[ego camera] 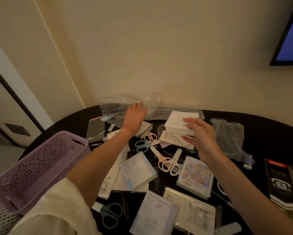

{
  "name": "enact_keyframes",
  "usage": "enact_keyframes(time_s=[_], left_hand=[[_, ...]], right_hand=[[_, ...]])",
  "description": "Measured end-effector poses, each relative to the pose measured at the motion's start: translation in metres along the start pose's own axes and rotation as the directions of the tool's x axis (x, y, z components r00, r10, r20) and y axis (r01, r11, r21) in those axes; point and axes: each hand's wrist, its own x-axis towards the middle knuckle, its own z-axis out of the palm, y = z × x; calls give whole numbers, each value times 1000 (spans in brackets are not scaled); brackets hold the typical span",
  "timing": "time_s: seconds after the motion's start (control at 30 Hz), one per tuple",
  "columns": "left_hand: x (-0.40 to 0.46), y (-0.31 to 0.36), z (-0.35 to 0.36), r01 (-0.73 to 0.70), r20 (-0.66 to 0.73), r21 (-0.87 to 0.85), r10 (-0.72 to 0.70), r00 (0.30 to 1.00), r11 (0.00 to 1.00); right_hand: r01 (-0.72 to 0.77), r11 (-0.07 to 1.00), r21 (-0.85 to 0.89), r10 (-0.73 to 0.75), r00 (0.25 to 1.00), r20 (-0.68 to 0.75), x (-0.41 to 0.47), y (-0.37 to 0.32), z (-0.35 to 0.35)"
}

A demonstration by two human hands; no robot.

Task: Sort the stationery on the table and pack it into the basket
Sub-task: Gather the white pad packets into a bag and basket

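A lilac perforated basket [40,165] stands at the table's left edge. Stationery covers the dark table [269,133]: pink scissors [162,159], cream scissors [175,164], blue scissors [142,145], dark green scissors [110,216], and several wrapped notepads such as one with a cartoon cover [195,177]. My left hand [135,116] reaches to the back and touches a clear plastic bag [150,106] by the wall. My right hand [200,133] holds the near edge of a white box [179,122], fingers curled around it.
A black 0.5 mm refill pack [283,182] lies at the right edge. A crumpled grey plastic bag [228,134] sits at back right. A wall runs right behind the table; a screen [291,36] hangs at upper right. Patterned upholstery [1,160] lies left of the basket.
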Motion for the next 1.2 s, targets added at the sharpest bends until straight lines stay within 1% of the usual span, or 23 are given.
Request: enact_keyframes(time_s=[0.13, 0.2, 0.3, 0.4, 0.47, 0.57, 0.67, 0.73, 0.77, 0.83, 0.9, 0.97, 1.03, 1.1, 1.17, 1.2], left_hand=[[-9, -4, -13, -58, -102, -4, 57, 993, 998], [-15, -4, -26, -45, -138, -42, 39, 990, 998], [-26, -2, -50, -15, -227, -160, -22, 974, 987], [-42, 4, -72, -54, -343, -229, -29, 939, 972], [-56, 9, -82, -78, -410, -245, -30, 912, 966], [-83, 17, -96, -88, -458, -290, -58, 887, 953], [-110, 24, -105, -82, -478, -328, -90, 874, 941], [-124, 30, -112, -58, -461, -431, -165, 872, 901], [-129, 33, -118, -34, -449, -506, -230, 863, 862], [-133, 38, -132, 29, -403, -675, -401, 823, 737], [-132, 44, -149, 67, -339, -813, -564, 753, 578], [-127, 48, -167, 65, -256, -915, -696, 671, 399], [-120, 47, -181, 75, -110, -978, -793, 600, 193], [-113, 40, -189, 144, 91, -989, -848, 522, -18], [-110, 33, -191, 199, 281, -956, -856, 433, -214], [-110, 30, -192, 208, 348, -935, -849, 397, -286]], right_hand=[[12, 1000, 9, -12, 1000, -9, -10, -3, -6], [22, 1000, 6, -22, 1000, -15, -17, -5, -11], [34, 999, 30, -33, 999, -20, -32, -7, -21], [51, 997, 65, -47, 997, -53, -48, -8, -31], [98, 991, 91, -89, 991, -100, -59, -7, -38], [203, 969, 142, -171, 962, -212, -74, -8, -49], [274, 947, 165, -215, 926, -309, -86, -8, -59], [282, 946, 157, -217, 916, -339, -91, -8, -65], [278, 949, 149, -214, 915, -342, -95, -8, -67], [268, 954, 135, -210, 917, -338, -102, -9, -70], [266, 956, 127, -214, 922, -322, -108, -11, -71], [272, 956, 114, -227, 925, -305, -113, -14, -69], [290, 950, 117, -247, 926, -286, -118, -19, -68], [314, 941, 125, -272, 923, -272, -122, -24, -68], [337, 934, 117, -296, 916, -271, -124, -28, -67], [346, 932, 112, -306, 913, -269, -126, -30, -66]])
